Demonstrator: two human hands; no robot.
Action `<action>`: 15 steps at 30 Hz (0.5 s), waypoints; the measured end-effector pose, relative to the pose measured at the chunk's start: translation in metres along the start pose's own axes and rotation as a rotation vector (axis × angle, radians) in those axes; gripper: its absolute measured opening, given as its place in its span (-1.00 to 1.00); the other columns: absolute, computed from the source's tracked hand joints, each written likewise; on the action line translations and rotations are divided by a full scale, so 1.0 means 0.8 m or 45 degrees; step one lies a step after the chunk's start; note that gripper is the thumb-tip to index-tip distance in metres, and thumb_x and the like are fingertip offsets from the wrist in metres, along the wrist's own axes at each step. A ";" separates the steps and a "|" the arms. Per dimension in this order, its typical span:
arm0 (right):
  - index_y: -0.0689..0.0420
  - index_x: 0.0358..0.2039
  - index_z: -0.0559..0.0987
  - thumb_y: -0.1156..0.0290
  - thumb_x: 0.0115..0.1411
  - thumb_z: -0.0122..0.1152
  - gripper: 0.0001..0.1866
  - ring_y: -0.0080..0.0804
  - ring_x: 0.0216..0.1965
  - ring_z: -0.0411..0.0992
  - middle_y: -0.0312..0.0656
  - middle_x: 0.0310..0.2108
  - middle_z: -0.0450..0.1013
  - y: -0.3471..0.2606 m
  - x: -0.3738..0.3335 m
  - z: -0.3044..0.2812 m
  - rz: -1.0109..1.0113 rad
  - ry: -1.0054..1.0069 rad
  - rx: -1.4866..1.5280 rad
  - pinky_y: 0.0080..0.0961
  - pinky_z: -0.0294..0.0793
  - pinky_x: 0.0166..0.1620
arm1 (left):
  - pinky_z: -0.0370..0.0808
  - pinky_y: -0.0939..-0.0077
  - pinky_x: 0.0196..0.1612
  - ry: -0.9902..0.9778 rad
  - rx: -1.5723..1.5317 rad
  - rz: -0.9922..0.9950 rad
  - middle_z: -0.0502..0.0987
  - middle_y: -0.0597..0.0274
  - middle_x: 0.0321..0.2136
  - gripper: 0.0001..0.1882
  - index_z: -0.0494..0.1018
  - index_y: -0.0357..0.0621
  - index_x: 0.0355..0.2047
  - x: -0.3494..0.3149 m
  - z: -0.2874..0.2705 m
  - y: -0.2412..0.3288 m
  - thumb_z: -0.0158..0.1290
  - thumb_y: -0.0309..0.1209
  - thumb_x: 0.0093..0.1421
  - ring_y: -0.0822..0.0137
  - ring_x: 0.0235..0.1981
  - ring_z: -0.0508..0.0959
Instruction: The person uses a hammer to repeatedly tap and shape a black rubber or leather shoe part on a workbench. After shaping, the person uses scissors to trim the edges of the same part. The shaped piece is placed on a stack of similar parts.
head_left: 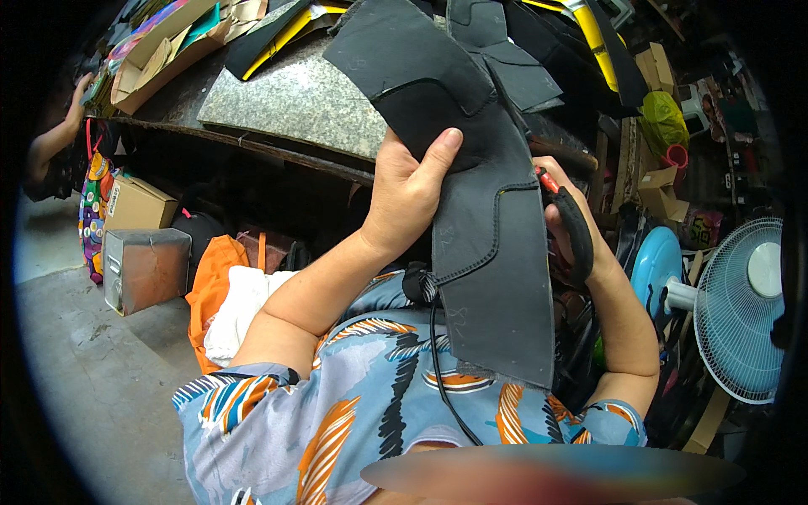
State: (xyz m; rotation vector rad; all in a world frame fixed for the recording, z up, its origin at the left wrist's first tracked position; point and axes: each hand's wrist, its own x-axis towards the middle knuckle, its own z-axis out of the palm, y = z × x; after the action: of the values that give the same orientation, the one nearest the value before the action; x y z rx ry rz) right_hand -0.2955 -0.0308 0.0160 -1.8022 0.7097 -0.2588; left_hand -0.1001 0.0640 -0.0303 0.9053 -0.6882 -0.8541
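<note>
A long black stitched panel (497, 240), like leather or coated fabric, hangs in front of me. It is made of several curved pieces joined along seams, and its lower end is frayed. My left hand (402, 192) is closed on its left edge, with the thumb lying on top. At its right edge my right hand (599, 236) is closed on scissors with a black loop handle (576, 231) and a red part. The blades are out of sight, and some of the right fingers are hidden behind the handle.
A stone-topped workbench (282, 109) bears more black panels (513, 63), yellow-edged pieces (599, 50) and a cardboard box (139, 76). A white fan (736, 311) and a blue stool (658, 261) stand at right. A metal bin (147, 265) stands at left. Another person's arm (59, 139) shows far left.
</note>
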 end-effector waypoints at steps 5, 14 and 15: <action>0.22 0.06 0.30 0.04 0.19 0.13 -0.41 -0.59 -0.62 0.32 -0.34 -0.67 0.30 -0.001 -0.003 -0.001 -0.001 -0.013 -0.006 -0.59 0.35 -0.49 | 0.40 0.51 0.01 -0.004 0.060 0.033 0.51 0.20 -0.14 -0.72 0.36 -0.30 -0.01 0.000 -0.001 0.003 0.05 -0.43 0.33 0.41 -0.12 0.47; 0.20 0.01 0.32 0.18 0.19 0.11 -0.53 -0.63 -0.67 0.30 -0.36 -0.69 0.30 -0.008 -0.004 -0.002 0.019 -0.001 0.002 -0.63 0.32 -0.54 | 0.41 0.52 -0.02 -0.028 0.022 0.057 0.51 0.22 -0.16 -0.72 0.36 -0.28 -0.01 0.001 -0.003 -0.001 0.05 -0.43 0.33 0.42 -0.14 0.47; 0.20 0.02 0.32 0.21 0.19 0.10 -0.54 -0.63 -0.67 0.30 -0.36 -0.69 0.30 -0.010 -0.004 -0.003 0.042 -0.010 0.031 -0.63 0.33 -0.53 | 0.41 0.52 -0.02 -0.026 0.021 0.056 0.51 0.23 -0.16 -0.72 0.37 -0.28 -0.01 0.001 -0.004 -0.001 0.05 -0.43 0.33 0.43 -0.14 0.47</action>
State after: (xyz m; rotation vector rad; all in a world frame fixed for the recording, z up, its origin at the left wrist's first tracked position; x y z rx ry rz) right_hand -0.2968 -0.0289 0.0247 -1.7658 0.7277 -0.2374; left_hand -0.0974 0.0638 -0.0319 0.8943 -0.7317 -0.8206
